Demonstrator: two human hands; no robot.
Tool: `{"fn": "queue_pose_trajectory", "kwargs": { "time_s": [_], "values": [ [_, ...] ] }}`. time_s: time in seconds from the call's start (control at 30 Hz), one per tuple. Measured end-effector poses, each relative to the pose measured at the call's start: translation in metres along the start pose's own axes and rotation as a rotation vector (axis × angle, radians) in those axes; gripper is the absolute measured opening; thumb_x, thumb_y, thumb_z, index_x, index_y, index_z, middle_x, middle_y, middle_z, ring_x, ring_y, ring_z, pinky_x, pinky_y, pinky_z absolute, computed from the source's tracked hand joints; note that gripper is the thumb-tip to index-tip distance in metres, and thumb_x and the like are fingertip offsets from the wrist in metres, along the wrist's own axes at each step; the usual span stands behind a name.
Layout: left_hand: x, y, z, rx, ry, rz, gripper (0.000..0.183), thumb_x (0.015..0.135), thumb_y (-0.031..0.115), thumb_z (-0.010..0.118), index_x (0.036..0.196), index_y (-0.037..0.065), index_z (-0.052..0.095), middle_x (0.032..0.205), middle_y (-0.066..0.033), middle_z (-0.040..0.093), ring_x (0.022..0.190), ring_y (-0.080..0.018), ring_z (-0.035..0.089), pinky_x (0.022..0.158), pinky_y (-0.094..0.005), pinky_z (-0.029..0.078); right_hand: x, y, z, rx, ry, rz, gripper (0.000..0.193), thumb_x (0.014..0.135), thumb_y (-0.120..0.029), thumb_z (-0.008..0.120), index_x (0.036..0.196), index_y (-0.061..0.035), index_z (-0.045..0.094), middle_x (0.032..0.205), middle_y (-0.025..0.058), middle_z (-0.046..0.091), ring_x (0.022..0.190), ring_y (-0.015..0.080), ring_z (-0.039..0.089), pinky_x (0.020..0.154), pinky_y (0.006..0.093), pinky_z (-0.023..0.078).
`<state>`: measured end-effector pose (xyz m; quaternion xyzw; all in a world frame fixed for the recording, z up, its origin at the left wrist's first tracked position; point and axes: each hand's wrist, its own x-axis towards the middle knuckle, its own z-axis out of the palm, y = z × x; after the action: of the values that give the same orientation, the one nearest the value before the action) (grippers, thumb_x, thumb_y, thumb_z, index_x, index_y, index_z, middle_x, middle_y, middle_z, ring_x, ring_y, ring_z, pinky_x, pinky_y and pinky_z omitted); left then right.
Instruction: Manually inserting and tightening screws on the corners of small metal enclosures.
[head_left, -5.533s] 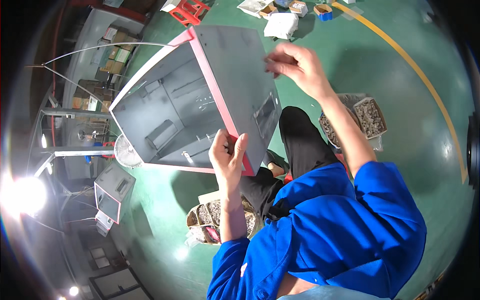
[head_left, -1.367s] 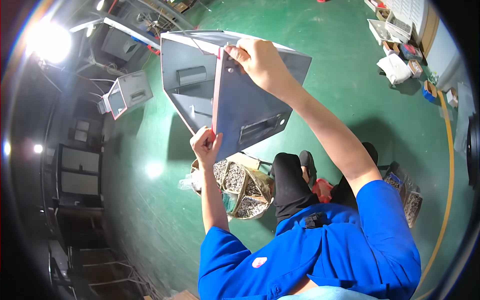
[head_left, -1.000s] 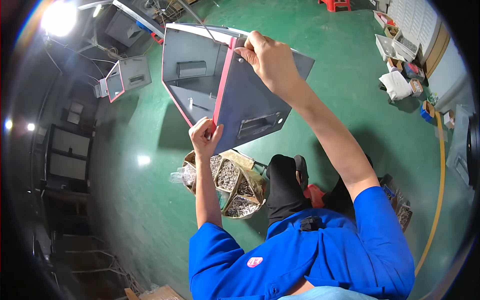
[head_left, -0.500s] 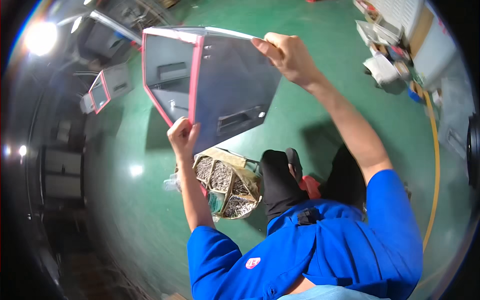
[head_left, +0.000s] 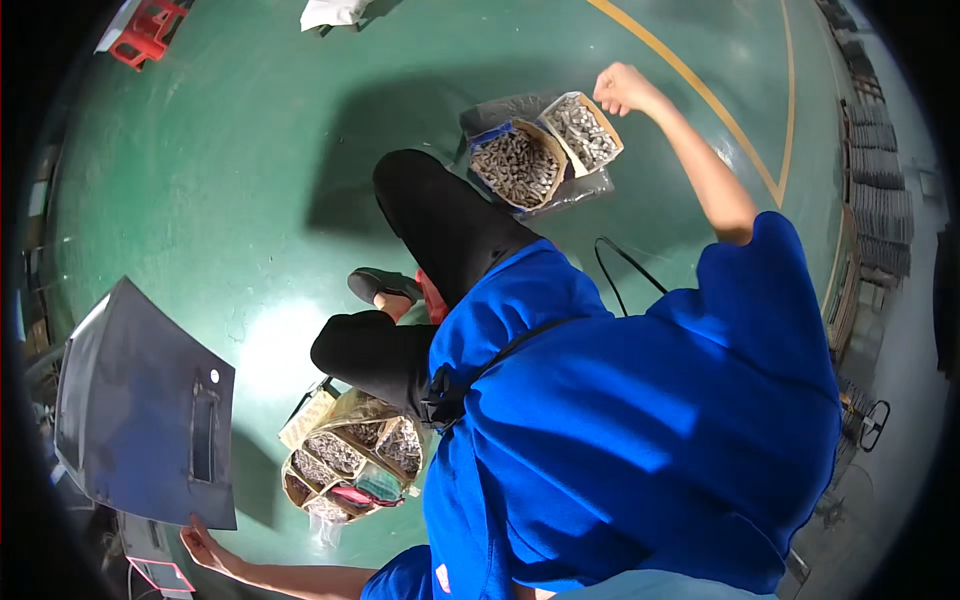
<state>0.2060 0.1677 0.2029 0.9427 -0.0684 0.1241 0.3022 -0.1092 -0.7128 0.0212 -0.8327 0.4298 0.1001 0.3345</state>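
At the fingertips of the left hand (head_left: 208,550), the lower edge of a grey metal housing (head_left: 140,420) is gripped, its broad face being tilted and extended above the grip. On this face, above the fingers, a long dark slot (head_left: 204,435) is seen, with a small white disc (head_left: 215,376) near its upper end. To the right of the grip, a divided container (head_left: 362,446) filled with small metal parts is placed on the floor (head_left: 230,200). Well apart, the right hand (head_left: 622,90) is held with its fingers curled inward; whether anything is enclosed cannot be told. Just beside its fingers, a white box (head_left: 561,150) of metal parts is shown; farther left, a similarly filled, blue-edged container (head_left: 490,134). Beyond the right hand, a yellow line (head_left: 690,74) is marked on the floor.
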Motion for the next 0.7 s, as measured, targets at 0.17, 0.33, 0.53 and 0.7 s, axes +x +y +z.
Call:
{"fn": "queue_pose_trajectory", "kwargs": {
  "time_s": [0.17,0.33,0.53,0.7],
  "values": [
    [0.021,-0.03,-0.017,0.104,-0.016,-0.158,0.025,0.088,0.026,0.065,0.086,0.002,0.06,0.068,0.0037,0.042,0.064,-0.0072,0.037,0.059,-0.0235,0.032,0.009,0.062,0.067,-0.005,-0.025,-0.002,0.013,0.069,-0.006,0.067,0.081,-0.003,0.07,0.07,0.0115,0.068,0.063,0.0193,0.067,0.059,0.0331,0.054],
    [0.033,-0.054,-0.033,0.406,-0.009,-0.092,0.034,0.087,0.034,0.065,0.094,0.0,0.064,0.067,0.0033,0.043,0.062,-0.0093,0.038,0.057,-0.0265,0.033,0.014,0.041,0.093,-0.07,0.142,-0.087,0.019,0.068,-0.01,0.072,0.086,-0.0044,0.071,0.078,0.0139,0.069,0.074,0.0237,0.068,0.07,0.0337,0.051],
    [0.04,-0.047,-0.022,0.27,-0.063,-0.077,0.028,0.084,0.017,0.065,0.107,0.0,0.064,0.097,-0.0087,0.067,0.085,-0.0165,0.062,0.078,-0.0284,0.049,0.018,0.046,0.09,-0.29,0.214,-0.169,0.019,0.072,-0.022,0.07,0.085,-0.0077,0.067,0.08,0.0124,0.067,0.076,0.03,0.066,0.066,0.0398,0.05],
    [0.045,-0.083,-0.044,0.12,0.158,-0.074,0.029,0.072,0.021,0.079,0.095,0.005,0.069,0.064,0.0032,0.047,0.061,-0.0067,0.041,0.057,-0.023,0.036,0.012,0.025,0.091,-0.43,0.173,-0.038,0.025,0.081,-0.022,0.06,0.095,-0.0015,0.062,0.102,0.0199,0.062,0.1,0.0365,0.057,0.081,0.0457,0.046]
  ]
}}
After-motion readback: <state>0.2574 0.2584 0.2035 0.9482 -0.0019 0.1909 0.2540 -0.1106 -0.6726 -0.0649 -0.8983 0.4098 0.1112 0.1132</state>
